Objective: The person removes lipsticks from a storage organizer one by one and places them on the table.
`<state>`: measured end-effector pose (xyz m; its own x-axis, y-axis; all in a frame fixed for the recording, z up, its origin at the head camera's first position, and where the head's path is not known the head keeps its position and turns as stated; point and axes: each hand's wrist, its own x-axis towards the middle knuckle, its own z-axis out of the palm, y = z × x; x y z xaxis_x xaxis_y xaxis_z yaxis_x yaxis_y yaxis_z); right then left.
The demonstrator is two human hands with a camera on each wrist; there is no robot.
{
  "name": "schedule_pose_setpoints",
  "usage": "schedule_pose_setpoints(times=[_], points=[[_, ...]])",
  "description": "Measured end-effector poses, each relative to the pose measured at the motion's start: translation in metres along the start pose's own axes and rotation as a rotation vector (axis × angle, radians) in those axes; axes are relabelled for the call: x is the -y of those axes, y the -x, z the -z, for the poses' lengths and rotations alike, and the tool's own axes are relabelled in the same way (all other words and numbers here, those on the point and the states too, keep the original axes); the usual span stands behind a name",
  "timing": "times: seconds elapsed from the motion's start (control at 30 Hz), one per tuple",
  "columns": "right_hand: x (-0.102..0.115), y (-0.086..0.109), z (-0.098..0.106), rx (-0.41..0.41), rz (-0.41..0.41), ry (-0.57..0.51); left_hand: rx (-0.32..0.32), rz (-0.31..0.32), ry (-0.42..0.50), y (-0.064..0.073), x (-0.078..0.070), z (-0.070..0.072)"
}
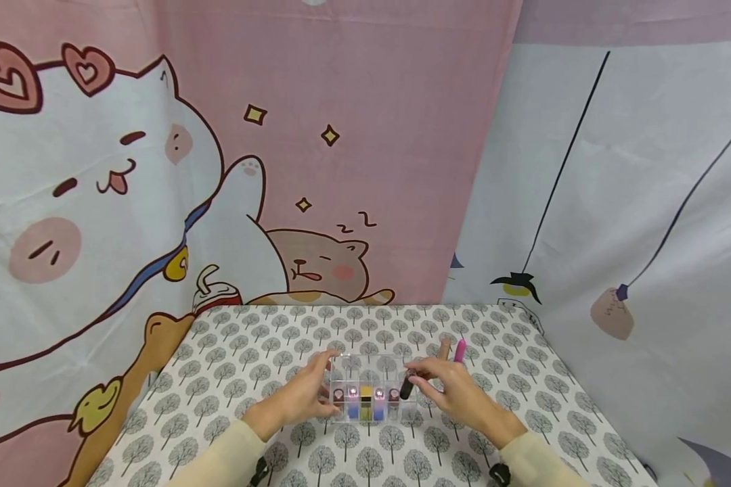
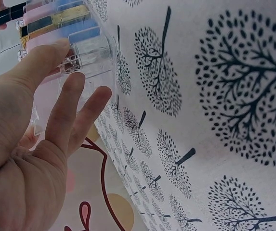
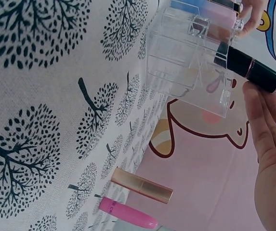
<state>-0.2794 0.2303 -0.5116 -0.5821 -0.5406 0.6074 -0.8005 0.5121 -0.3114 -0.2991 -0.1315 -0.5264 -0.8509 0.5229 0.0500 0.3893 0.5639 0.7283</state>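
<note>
A clear lipstick organizer (image 1: 371, 362) with a grid of compartments stands on the table. My left hand (image 1: 301, 392) grips its left side, thumb at the front and index finger toward the back; the other fingers (image 2: 66, 113) are spread apart. My right hand (image 1: 457, 389) pinches a black lipstick (image 3: 253, 70) by its upper end. That lipstick tilts over the right end of the organizer, its lower end at a front compartment. Several lipsticks stand in the front row, among them a gold and black one (image 1: 365, 399) between two pink and blue ones (image 1: 353, 404).
Beyond my right hand, a gold lipstick tube (image 3: 142, 185) and a bright pink tube (image 3: 127, 212) stand on the table. The tabletop has a tree-print cloth (image 1: 237, 365). A cartoon curtain (image 1: 371, 135) hangs behind it.
</note>
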Motion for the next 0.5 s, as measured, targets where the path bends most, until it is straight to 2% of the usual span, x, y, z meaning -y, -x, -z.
schedule_pose_setpoints(times=[0.13,0.3,0.5], points=[[-0.0012,-0.0009,0.0021,-0.037,0.003,-0.012,-0.009,-0.001,-0.006,0.0,0.0012,0.0],[-0.0002,-0.0021,0.0059,-0.044,-0.02,-0.017,-0.014,-0.003,-0.021,0.0001,0.0016,0.0003],[-0.0014,-0.0043,0.0072,-0.103,0.045,-0.015,-0.009,-0.001,-0.016,0.0004,0.0008,0.0005]])
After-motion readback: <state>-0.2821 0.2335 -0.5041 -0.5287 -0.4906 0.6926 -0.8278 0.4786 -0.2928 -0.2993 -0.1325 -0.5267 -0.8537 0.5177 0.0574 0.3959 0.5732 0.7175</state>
